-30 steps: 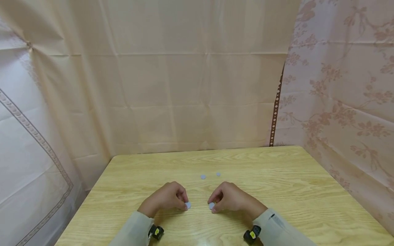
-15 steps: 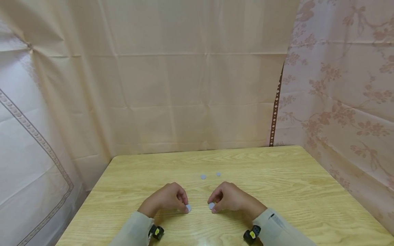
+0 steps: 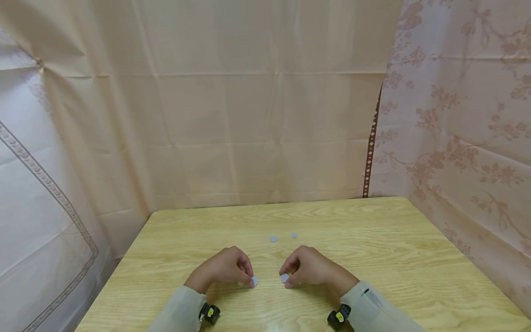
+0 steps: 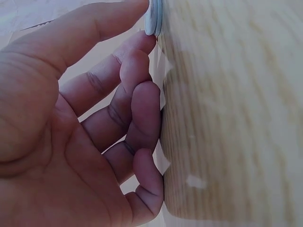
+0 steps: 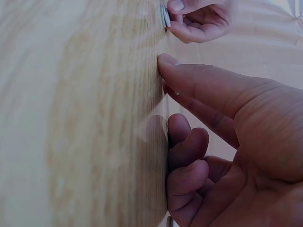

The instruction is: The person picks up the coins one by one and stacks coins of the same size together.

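- Head view: the left hand (image 3: pixel 224 269) and the right hand (image 3: pixel 309 267) rest knuckles-up on the near middle of the wooden desk (image 3: pixel 394 258), close together but apart.
- Left hand's grip: fingers curled, thumb and fingertip pinching a pale grey disc (image 3: pixel 254 281) held at the desk surface.
- Right hand's grip: fingers curled, with a second grey disc (image 3: pixel 284 278) at its fingertips, low against the desk.
- Two smaller grey discs (image 3: pixel 274 239) lie loose on the desk beyond the hands, near each other and untouched; only the head view shows them.
- Left wrist view: shows what the head view cannot, namely the disc (image 4: pixel 153 18) edge-on between the thumb tip and the desk, with the other fingers (image 4: pixel 142 106) curled and their tips touching the wood.
- Right wrist view: the right hand (image 5: pixel 227 142) has its forefinger tip pressed on the desk and the remaining fingers curled beside it; its own disc is barely visible at the bottom edge, so the pinch cannot be confirmed here.
- Same view also catches the left hand (image 5: pixel 199 19) opposite, holding its disc (image 5: pixel 164 16) edge-on.
- Folded cloth curtains (image 3: pixel 265 115) enclose the desk on three sides; each wrist carries a small black-and-yellow camera (image 3: pixel 209 312).
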A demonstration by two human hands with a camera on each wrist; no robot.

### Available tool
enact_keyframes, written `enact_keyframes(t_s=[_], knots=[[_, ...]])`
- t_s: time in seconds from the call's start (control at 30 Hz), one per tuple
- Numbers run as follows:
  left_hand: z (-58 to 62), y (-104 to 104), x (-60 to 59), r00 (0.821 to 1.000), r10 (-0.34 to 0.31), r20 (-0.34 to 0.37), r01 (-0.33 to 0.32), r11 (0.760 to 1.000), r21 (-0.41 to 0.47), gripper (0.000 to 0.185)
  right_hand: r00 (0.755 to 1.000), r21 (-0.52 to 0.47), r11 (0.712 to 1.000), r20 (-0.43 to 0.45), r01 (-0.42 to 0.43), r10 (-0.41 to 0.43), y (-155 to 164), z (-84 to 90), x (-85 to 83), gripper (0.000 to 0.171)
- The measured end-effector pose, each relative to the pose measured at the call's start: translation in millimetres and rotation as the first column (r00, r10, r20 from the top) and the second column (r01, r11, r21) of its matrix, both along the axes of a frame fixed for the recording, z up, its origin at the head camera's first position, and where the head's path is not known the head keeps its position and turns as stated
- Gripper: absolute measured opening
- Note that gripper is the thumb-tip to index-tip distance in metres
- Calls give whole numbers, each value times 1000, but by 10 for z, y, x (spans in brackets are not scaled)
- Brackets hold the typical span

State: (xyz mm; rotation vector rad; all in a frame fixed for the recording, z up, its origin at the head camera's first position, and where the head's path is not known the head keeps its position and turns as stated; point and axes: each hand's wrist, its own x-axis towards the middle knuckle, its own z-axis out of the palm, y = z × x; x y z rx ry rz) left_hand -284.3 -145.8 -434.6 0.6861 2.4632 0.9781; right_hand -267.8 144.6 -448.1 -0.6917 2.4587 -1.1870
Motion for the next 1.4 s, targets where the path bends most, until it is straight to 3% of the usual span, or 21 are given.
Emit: enact_keyframes(t_s=[0.3,0.87,1.1,1.4], knots=[[-3,16,10,1000,15,19,-15,1000,18,16,1000,5,1000,1,6,-6,3,-5,-2,19],[22,89,-9,990,94,-107,-94,996,0,20,1000,9,1000,-8,9,-9,-24,-39,-25,20],[73,240,-116,982,129,-138,-132,991,-12,20,1000,2,1000,-21,-6,6,-4,-37,-33,19],[72,417,-409,971,186,-151,-189,982,-6,11,1000,0,1000,-15,-16,16,5,-38,-46,19]])
